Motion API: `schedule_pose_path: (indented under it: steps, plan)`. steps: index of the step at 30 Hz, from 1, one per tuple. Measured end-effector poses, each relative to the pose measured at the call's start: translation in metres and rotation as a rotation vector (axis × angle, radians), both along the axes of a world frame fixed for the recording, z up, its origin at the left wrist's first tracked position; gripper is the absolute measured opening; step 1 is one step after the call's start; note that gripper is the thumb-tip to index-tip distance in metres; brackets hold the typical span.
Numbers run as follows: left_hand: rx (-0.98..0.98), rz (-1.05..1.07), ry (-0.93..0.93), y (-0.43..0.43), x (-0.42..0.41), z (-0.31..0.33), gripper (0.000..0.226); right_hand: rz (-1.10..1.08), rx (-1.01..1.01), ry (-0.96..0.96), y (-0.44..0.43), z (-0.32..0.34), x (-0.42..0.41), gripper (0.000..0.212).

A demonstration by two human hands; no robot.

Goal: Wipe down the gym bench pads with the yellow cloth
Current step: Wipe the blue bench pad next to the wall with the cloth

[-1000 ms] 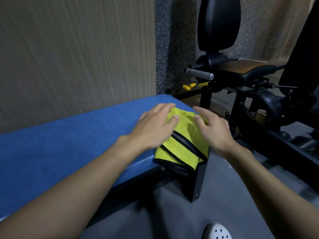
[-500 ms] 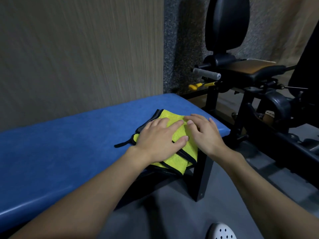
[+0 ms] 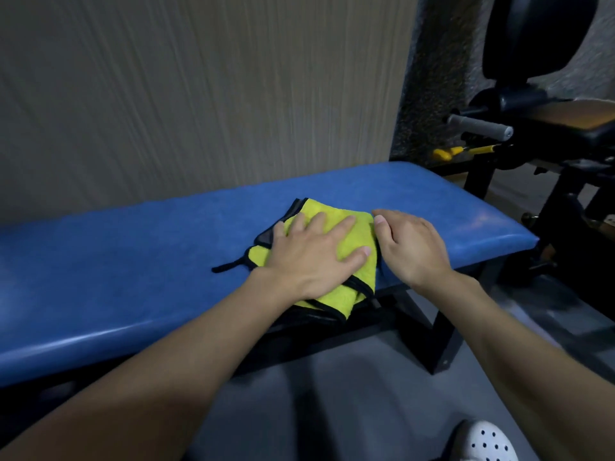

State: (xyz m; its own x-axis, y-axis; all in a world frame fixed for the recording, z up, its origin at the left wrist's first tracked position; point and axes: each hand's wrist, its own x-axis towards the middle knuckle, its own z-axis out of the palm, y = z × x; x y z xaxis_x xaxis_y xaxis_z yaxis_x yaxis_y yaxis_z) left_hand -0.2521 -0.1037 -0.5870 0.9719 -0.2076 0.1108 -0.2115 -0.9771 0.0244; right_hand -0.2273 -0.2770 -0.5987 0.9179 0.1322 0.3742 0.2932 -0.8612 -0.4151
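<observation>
We press our left hand (image 3: 312, 254) flat, fingers spread, on the folded yellow cloth (image 3: 332, 299), probably to bear evenly on the blue bench pad (image 3: 166, 261); our right hand (image 3: 412, 247) (fingers relaxed, holding nothing) rests at the cloth's edge.

Level: dim indoor light, muted colours, heavy blacks.
Highlights: a soft streak along the front rolled edge of the blue padded vinyl bench top (image 3: 100, 341), and a fainter sheen near its right end.
Shadows: deep under the bench; the tall black gym machine (image 3: 549, 44) at right loses almost all detail.
Brightest: the bright yellow black-trimmed cloth (image 3: 352, 241) and the white perforated clog (image 3: 486, 440).
Blur: motion smear on the streaked beige wall panel (image 3: 199, 94) and on the grey floor (image 3: 549, 327) at right.
Distortion: wide-angle bowing — the bench curves, and the bare left forearm (image 3: 149, 394) swells toward the lower corner.
</observation>
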Motion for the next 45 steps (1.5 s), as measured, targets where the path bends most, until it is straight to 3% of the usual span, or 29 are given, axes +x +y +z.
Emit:
schedule_pose_path:
  steps: [3, 7, 12, 15, 19, 23, 30, 36, 40, 45]
  plan:
    - [0.008, -0.018, -0.022, 0.012, 0.001, -0.006, 0.073, -0.029, -0.082, -0.003, 0.002, -0.008, 0.002, 0.039]
    - [0.006, -0.037, -0.041, 0.03, -0.005, -0.008, 0.082, -0.03, -0.032, 0.013, 0.02, -0.005, -0.007, 0.042]
    - [0.011, -0.034, -0.034, 0.065, -0.021, -0.005, 0.087, -0.052, -0.208, 0.091, 0.039, -0.008, -0.02, 0.052]
    - [0.017, -0.005, -0.03, 0.094, -0.035, -0.005, 0.089, -0.05, -0.283, 0.155, 0.055, -0.005, -0.025, 0.054]
    - [0.015, 0.069, -0.027, 0.138, -0.058, -0.005, 0.09, 0.108, -0.298, 0.139, 0.111, -0.005, -0.039, 0.054]
    - [0.028, 0.124, -0.042, 0.172, -0.081, -0.004, 0.091, 0.046, -0.408, 0.14, 0.132, -0.012, -0.049, 0.057]
    - [-0.022, 0.219, -0.027, 0.209, -0.092, -0.004, 0.089, 0.307, -0.273, 0.199, 0.199, 0.006, -0.06, 0.059]
    - [-0.053, 0.285, -0.003, 0.249, -0.093, -0.001, 0.09, 0.234, -0.449, 0.148, 0.214, 0.004, -0.057, 0.057]
    - [-0.043, 0.325, -0.018, 0.279, -0.097, -0.002, 0.088, 0.334, -0.334, 0.116, 0.253, 0.01, -0.062, 0.054]
    - [-0.057, 0.389, 0.008, 0.328, -0.11, -0.003, 0.089, 0.434, -0.355, 0.151, 0.312, 0.009, -0.075, 0.057]
